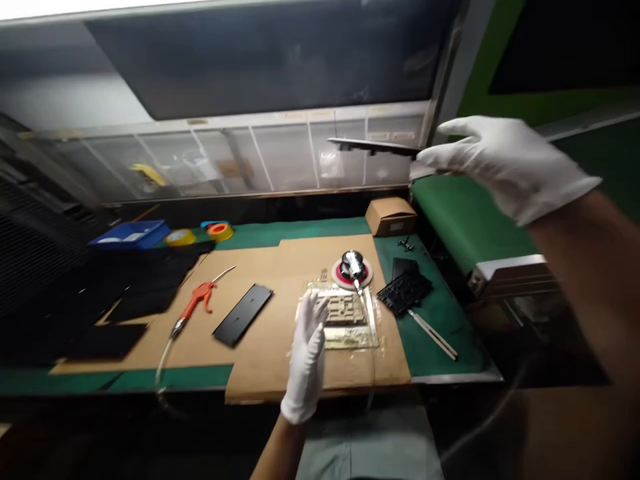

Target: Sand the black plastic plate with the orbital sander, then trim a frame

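The right hand in a white cotton glove (505, 167) is raised high at the right of the view, its fingers and thumb closed on one end of a long, thin black plate (373, 147). The plate is gripped at its end and juts out level toward the left, its long axis running roughly across the view, so it lies well above the bench and nearer the right hand than the left.

The left hand in a matching white glove (306, 357) is open and holds nothing, its fingers upright and loosely together. It is low and central, over the near edge of a brass-coloured perforated sheet (347, 317) on a tan cardboard sheet (265, 363); whether it touches the sheet cannot be told.

Just beyond that sheet sits a chrome air sander with a round red-rimmed pad (354, 267). To the left lie a flat black rectangular plate (243, 315) and an orange air blow gun (193, 303). To the right, on a green bench mat (443, 350), lies a black slotted frame (404, 292) beside a slim pale-handled tool (433, 333).
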The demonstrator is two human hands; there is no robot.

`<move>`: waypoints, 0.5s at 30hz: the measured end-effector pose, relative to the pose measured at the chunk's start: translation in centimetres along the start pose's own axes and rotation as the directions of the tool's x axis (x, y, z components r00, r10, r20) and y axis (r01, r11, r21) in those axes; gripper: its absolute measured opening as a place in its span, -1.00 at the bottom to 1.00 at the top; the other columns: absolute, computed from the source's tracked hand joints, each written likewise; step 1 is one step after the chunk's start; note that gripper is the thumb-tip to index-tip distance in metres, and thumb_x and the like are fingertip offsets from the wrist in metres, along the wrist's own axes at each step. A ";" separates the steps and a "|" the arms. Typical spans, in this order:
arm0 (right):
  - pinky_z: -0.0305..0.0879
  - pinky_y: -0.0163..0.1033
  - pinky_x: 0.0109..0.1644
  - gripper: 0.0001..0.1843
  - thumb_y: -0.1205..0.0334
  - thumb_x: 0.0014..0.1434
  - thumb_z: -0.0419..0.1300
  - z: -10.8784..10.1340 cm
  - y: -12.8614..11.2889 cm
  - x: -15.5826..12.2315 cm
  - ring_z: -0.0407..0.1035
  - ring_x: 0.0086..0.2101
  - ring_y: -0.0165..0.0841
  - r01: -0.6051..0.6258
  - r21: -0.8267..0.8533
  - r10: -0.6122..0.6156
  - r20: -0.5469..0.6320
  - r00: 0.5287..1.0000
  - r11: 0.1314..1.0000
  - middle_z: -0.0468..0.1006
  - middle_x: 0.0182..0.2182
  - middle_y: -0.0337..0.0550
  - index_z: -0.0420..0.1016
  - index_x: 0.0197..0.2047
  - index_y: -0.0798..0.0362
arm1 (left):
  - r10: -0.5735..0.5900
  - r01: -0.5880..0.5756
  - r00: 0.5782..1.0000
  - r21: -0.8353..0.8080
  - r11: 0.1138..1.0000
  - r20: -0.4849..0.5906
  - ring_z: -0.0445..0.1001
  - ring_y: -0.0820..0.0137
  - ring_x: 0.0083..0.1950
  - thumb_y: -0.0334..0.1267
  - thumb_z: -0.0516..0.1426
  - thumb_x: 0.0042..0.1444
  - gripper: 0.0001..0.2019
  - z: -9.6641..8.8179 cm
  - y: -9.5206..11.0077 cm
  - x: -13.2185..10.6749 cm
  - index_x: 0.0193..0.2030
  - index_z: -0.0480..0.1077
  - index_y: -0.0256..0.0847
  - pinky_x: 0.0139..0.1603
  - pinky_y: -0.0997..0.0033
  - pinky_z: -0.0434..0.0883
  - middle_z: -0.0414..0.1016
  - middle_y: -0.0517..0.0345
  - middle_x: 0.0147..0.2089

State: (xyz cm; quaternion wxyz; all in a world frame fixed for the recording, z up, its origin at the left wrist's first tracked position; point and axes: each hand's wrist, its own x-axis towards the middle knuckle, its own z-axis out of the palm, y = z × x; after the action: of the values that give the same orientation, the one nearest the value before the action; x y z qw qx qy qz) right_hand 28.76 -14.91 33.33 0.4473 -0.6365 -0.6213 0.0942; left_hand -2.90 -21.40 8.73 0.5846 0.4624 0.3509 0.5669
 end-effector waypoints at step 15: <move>0.37 0.36 -0.08 -0.28 -0.19 0.35 -0.08 15.9 21.5 -27.8 0.39 0.01 0.32 -0.156 -0.556 0.258 0.110 0.960 0.816 0.48 0.10 0.30 0.39 0.33 0.14 | -0.448 0.532 0.838 -0.653 0.539 0.312 0.56 0.10 -0.20 0.74 -0.17 -0.19 0.25 -1.8 2.4 -8.2 0.17 0.43 -0.46 -0.06 0.13 0.45 0.55 -0.20 -0.15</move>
State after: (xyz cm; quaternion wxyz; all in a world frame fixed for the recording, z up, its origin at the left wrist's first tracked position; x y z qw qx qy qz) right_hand 27.31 -28.30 -2.79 0.1781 -0.7895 -0.5870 0.0201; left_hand -6.27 -29.37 9.45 0.8697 0.1093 0.1840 0.4448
